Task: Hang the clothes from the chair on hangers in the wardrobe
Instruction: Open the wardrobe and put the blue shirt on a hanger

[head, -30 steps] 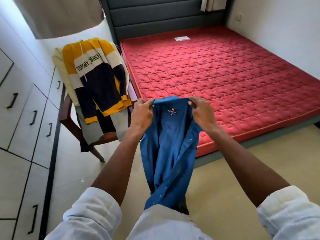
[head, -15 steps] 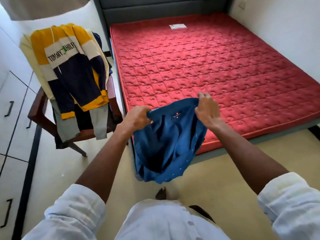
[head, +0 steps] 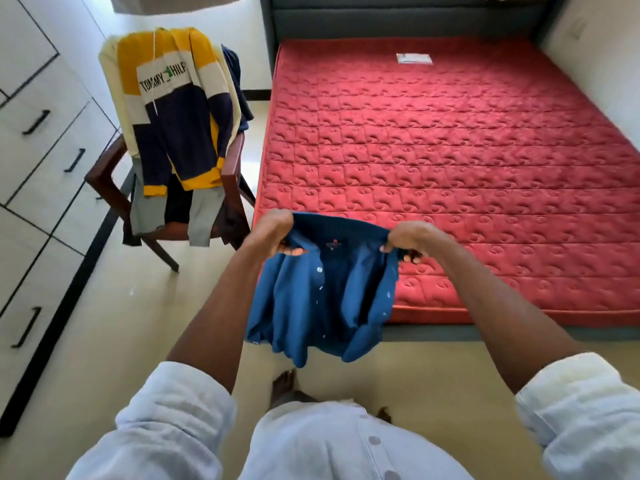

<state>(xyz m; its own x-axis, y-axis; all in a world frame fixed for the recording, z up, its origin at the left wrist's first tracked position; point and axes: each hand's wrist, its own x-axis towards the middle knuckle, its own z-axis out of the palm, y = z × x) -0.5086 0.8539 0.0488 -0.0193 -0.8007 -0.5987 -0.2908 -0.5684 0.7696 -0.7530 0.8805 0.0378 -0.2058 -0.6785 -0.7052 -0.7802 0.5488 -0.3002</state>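
A blue button shirt [head: 322, 296] hangs in front of me by its collar, the label facing me. My left hand [head: 273, 233] grips the collar's left side and my right hand [head: 412, 239] grips its right side, the two hands spread apart. The shirt's lower part bunches above the floor. To the left stands a wooden chair [head: 232, 168] with a yellow, white and navy sweater [head: 173, 98] draped over its back, over a pale garment and darker clothes. No hanger is in view.
White wardrobe doors and drawers with black handles [head: 41, 174] line the left side. A bed with a bare red mattress [head: 450, 168] fills the right, its foot edge just beyond the shirt. Beige floor [head: 145, 323] lies between chair, wardrobe and me.
My hands have moved further apart, stretching the collar wide, and the shirt has lifted and swung. The view has turned so the chair sits more toward the centre.
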